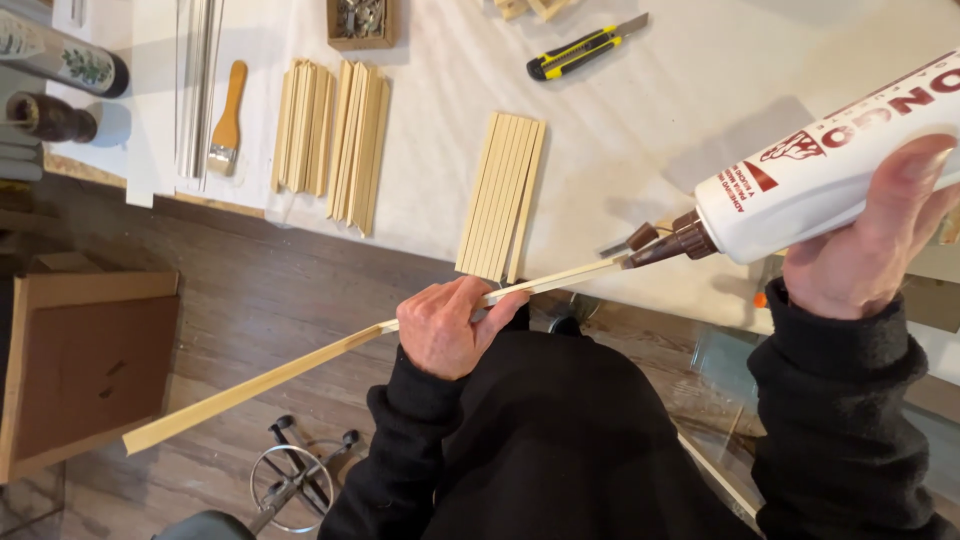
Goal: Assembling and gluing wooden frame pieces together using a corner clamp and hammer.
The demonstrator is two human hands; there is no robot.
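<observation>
glue bottle point(830, 170): rear cut off right | box point(360, 22): top cropped

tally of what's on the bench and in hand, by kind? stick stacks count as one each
Glue bottle, in right hand: 1
Long wooden strip, in left hand: 1
Stick stacks: 3
Utility knife: 1
Brush: 1
Small box of hardware: 1
Total: 8
</observation>
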